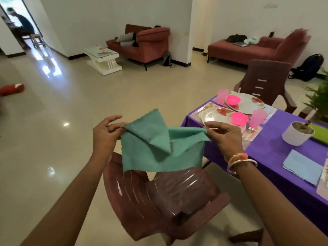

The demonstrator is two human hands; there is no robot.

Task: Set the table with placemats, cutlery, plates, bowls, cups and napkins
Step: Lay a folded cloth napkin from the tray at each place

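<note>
Left of the purple-covered table [276, 150], above a brown plastic chair [159, 196], the left hand [104, 137] and the right hand [225, 137] each pinch a top corner of the green napkin [156, 150]. It looks light, soft and limp, a woven square with one flap folded over. I think the corners are the best place to hold it.

The green napkin [159, 148] is covering the top of the chair [168, 194]; the right hand [224, 137] is overlapping the near plate [209, 115]; the plant [319, 102] is running off the right edge.
</note>
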